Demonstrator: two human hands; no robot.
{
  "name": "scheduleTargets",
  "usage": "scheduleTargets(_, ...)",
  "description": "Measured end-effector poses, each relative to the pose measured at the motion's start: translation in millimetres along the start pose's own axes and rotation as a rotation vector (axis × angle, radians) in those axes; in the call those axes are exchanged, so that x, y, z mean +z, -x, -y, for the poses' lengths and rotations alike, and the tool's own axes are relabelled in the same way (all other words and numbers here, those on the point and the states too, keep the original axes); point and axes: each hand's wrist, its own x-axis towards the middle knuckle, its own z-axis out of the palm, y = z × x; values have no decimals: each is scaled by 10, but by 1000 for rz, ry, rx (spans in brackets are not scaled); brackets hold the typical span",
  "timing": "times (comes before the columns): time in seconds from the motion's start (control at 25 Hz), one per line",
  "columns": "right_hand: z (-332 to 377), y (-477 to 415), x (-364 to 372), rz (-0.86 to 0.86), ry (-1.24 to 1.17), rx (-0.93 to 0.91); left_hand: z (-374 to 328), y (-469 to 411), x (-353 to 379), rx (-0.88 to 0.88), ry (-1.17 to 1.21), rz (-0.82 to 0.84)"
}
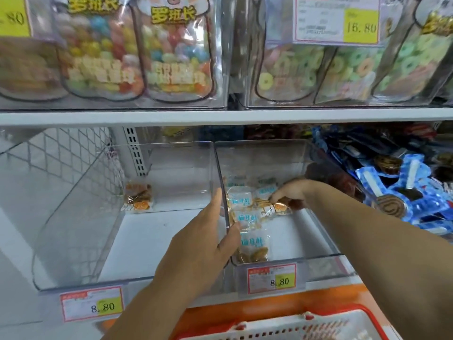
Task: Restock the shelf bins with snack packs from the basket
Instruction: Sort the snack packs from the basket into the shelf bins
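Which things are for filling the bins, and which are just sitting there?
For the job: snack packs, right bin, left bin, basket, left hand, right hand.
Just there: colourful sweet bags, ring sweets, blue lollipop packs, price tags.

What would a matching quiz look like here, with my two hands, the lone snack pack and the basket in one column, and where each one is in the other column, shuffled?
Things:
1. left hand
2. right hand
3. lone pack
4. basket

Places:
A. lowest in view, under the bins
B. at the back of the left bin
C. grips the side wall of the right bin
D. inside the right bin, at the snack packs

Pairs: 1-C, 2-D, 3-B, 4-A
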Motion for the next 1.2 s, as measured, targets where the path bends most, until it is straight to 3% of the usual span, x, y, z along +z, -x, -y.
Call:
scheduleTargets(0.08, -41, -54, -14, 13, -63, -7, -21, 13, -7, -10, 11, 5)
scheduleTargets(0.28, -77, -31, 10, -162, -190, -156, -40, 17, 10, -34, 17, -4)
scheduleTargets(0.52, -32, -15, 140, -175, 3, -212, 9, 7, 40, -10, 20, 0)
scheduleTargets(0.64, -56, 41, 121, -212, -25, -187, 22, 1, 51, -21, 56, -23)
scheduleTargets(0.72, -55, 165, 66, -258, 105, -163, 0, 20, 52, -49, 52, -36)
scheduleTargets(0.8, -114, 420, -25, -431, 71, -298, -53, 129, 64, -7, -2, -153)
scheduleTargets(0.88, -270, 797, -54, -652, -140, -526, -115, 291, 104, 163, 0, -401)
scheduleTargets(0.96, -518, 1365, 159, -813, -406, -765, -146, 484, 259, 330, 13, -518)
scheduleTargets(1.04, -913, 1720, 531, -840, -465, -854, -108, 682, 558, 398, 27, -391)
scheduleTargets(1.12, -1454, 1783, 927, -776, -356, -726, -1, 895, 938, 390, 0, -152)
scheduleTargets(1.2, -2006, 1754, 1263, -578, -97, -507, 169, 1137, 1309, 271, -47, 126)
